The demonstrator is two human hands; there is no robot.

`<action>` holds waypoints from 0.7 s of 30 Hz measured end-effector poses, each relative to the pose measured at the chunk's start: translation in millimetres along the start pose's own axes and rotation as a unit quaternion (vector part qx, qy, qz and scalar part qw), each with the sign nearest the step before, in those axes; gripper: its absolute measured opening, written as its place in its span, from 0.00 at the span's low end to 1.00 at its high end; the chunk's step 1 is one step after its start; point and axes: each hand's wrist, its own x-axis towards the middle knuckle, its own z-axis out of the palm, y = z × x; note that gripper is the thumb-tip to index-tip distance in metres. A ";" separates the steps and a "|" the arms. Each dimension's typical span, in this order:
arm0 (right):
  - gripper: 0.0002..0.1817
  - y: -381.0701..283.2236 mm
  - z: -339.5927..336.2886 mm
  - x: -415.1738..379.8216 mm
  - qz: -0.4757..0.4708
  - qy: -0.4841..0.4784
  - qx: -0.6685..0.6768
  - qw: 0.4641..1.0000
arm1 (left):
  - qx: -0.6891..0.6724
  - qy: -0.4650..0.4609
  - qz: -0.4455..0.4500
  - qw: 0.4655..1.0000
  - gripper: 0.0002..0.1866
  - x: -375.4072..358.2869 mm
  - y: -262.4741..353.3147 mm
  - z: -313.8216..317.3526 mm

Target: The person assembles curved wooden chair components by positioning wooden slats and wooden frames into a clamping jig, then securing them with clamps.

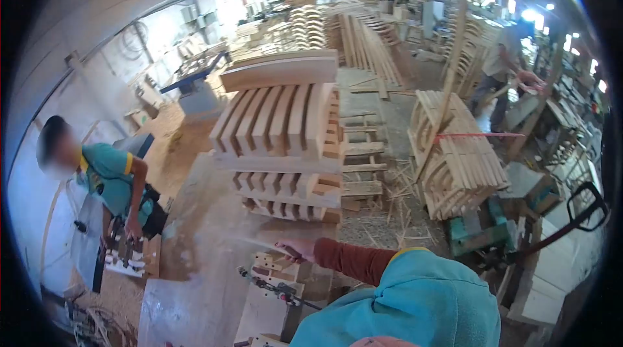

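My right hand (297,249), at the end of a maroon sleeve, reaches left over the worktable (188,301). Its fingers are closed around a thin pale strip (263,244) that points left and is blurred; its kind is hard to tell. Just below the hand lies a wooden jig (267,311) with blocks and a metal toggle clamp (282,292). Beyond the hand, curved wooden pieces (272,120) are stacked in layers, with wide boards (279,71) on top. My left hand is out of view.
A co-worker (110,178) in teal handles pale pieces at the left. At the right stand a bundle of wooden parts (457,159) with a red strap, a green pallet jack (480,227) and its handle (587,207). Another person (500,64) works farther back.
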 end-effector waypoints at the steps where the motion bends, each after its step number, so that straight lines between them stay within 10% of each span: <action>1: 0.18 -2.1 4.4 -17.9 -0.026 -0.016 -0.014 0.999 | -0.086 -0.079 -0.017 0.993 0.23 7.1 -11.4 11.4; 6: 0.28 -16.3 45.8 -97.7 -0.294 -0.018 -0.215 0.931 | -0.320 -0.395 -0.165 0.845 0.33 6.9 14.2 91.2; 9: 0.38 -13.1 82.1 -140.3 -0.418 0.060 -0.370 0.827 | -0.489 -0.379 -0.318 0.719 0.40 -14.3 51.6 128.3; 13: 0.49 24.6 123.1 -154.8 -0.477 0.122 -0.501 0.712 | -0.444 -0.309 -0.160 0.825 0.38 -45.3 95.3 113.8; 16: 0.53 38.3 138.5 -167.9 -0.469 -0.003 -0.432 0.770 | -0.454 -0.285 -0.136 0.833 0.37 -31.7 72.7 100.4; 17: 0.54 25.9 146.1 -191.8 -0.400 -0.051 -0.436 0.805 | -0.487 -0.346 -0.105 0.795 0.36 -23.6 73.0 93.0; 19: 0.53 45.3 136.4 -168.6 -0.537 -0.088 -0.455 0.705 | -0.525 -0.433 -0.051 0.731 0.34 1.3 71.2 66.5; 21: 0.48 28.0 131.1 -180.6 -0.521 -0.097 -0.479 0.699 | -0.416 -0.363 -0.155 0.819 0.38 21.5 78.1 39.8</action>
